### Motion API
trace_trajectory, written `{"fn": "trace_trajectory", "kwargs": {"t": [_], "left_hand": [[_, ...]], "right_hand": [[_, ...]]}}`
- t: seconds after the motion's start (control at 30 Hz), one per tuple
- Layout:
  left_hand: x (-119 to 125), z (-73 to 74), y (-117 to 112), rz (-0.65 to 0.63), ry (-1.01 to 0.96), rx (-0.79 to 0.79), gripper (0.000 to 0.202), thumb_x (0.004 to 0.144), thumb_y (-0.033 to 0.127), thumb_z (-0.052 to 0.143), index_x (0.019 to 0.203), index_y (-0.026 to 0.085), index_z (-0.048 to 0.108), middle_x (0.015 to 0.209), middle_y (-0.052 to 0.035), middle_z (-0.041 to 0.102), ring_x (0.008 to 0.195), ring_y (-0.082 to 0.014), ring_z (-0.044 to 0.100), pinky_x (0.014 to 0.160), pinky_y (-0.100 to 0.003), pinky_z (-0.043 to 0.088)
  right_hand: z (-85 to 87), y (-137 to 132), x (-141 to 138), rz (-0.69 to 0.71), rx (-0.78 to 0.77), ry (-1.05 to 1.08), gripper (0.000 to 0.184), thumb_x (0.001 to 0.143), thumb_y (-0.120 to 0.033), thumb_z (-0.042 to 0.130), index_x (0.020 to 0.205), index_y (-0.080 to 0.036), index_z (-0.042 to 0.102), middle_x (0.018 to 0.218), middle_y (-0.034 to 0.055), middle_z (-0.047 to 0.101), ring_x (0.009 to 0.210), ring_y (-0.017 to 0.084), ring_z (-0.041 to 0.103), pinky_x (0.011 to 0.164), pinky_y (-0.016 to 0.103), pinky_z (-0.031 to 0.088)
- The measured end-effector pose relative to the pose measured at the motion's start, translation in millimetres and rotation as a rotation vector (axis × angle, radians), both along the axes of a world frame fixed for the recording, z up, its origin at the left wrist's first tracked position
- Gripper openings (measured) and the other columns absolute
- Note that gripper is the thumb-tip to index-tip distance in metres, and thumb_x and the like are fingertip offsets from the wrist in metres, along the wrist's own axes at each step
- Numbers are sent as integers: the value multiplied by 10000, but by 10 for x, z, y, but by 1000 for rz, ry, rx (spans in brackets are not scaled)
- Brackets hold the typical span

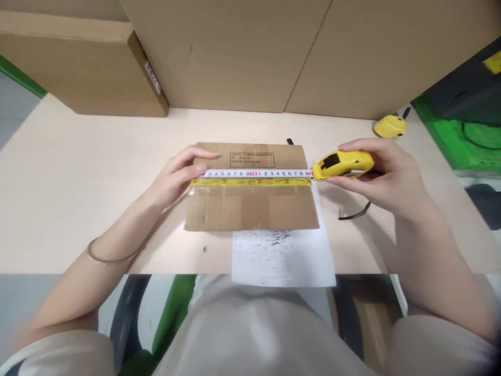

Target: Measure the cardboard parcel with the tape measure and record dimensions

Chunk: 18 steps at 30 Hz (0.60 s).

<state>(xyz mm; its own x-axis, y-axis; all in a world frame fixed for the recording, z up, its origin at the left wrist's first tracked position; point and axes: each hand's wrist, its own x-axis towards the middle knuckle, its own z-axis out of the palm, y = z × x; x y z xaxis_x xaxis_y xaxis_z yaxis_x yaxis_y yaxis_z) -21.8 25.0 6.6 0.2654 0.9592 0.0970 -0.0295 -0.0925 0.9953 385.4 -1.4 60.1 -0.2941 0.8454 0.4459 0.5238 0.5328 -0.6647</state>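
Note:
A small brown cardboard box (254, 211) with a printed label lies flat in front of me. Across its top runs the pulled-out blade (254, 177) of a yellow tape measure, white with numbers and a yellow patterned strip. My left hand (168, 183) grips the box's left end, its thumb on the blade's end and its index finger along the top; the other fingers are hidden. At the box's right edge, my right hand (395, 180) holds the yellow tape measure case (348, 163) between thumb and fingers. A black cord (356, 215) hangs below this hand.
Under the box, a printed white sheet (284, 258) overhangs the table's front edge. Large cardboard panels (235, 57) and a cardboard box (90, 73) stand at the back. A yellow object (389, 126) sits back right, and a black tip (289, 141) shows behind the small box.

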Motion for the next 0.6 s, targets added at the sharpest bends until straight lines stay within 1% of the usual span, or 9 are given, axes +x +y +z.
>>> {"fn": "trace_trajectory", "kwargs": {"t": [0.1,0.17,0.23,0.3,0.37,0.43,0.5,0.53,0.6], "left_hand": [[-6,22,-4,5,14,-7,234,842,398,788,1036,266,788,959,-41,704,838,-203,651,723,-323,526],[0,36,-15,14,17,-10,230,834,395,799,1027,269,793,996,-39,719,864,-202,666,748,-324,538],[23,31,-26,23,5,-15,235,844,425,792,1018,268,791,1049,-37,739,921,-212,693,804,-339,558],[58,-11,-18,38,-51,-18,301,905,533,703,1004,257,772,1091,-41,761,1009,-239,717,888,-380,578],[86,-86,24,61,-130,2,437,948,646,572,1015,247,737,1118,-40,780,1094,-272,717,958,-431,583],[92,-162,90,79,-177,39,501,913,705,561,1048,244,705,1095,-29,794,1156,-300,698,983,-459,582],[74,-179,132,80,-185,63,516,860,706,622,1089,248,686,1065,-19,800,1219,-322,666,999,-473,577],[61,-148,124,79,-188,68,528,861,712,614,1105,249,685,1085,-22,799,1271,-336,638,1029,-486,568],[44,0,12,68,-124,91,518,940,690,528,1173,258,693,1266,-26,761,1424,-340,531,1162,-508,496]], "right_hand": [[203,42,-176,55,48,-19,531,720,-251,926,1211,-342,747,1202,73,763,963,248,743,736,376,606],[337,121,-400,118,54,-77,482,782,-310,899,1236,-321,736,1231,73,758,1009,244,737,817,387,600],[420,213,-732,216,56,-191,411,875,-381,826,1260,-283,719,1277,64,755,1089,248,729,945,417,570],[448,290,-1136,324,99,-282,360,954,-410,733,1277,-254,708,1286,41,761,1147,250,716,971,420,539],[451,334,-1534,407,131,-366,347,1009,-362,648,1348,-292,675,1317,-4,744,1167,229,700,911,381,520],[466,352,-1835,449,151,-443,362,1038,-310,577,1392,-341,649,1318,-36,727,1124,201,695,857,342,501],[509,357,-1969,495,161,-471,373,1041,-290,547,1393,-362,644,1325,-55,714,1128,185,682,875,325,500],[540,358,-1962,527,155,-455,383,1036,-288,547,1402,-359,635,1359,-58,701,1169,183,670,914,324,504],[602,354,-1811,570,105,-344,432,1004,-286,599,1434,-323,587,1464,-42,650,1234,180,650,989,322,510]]}}
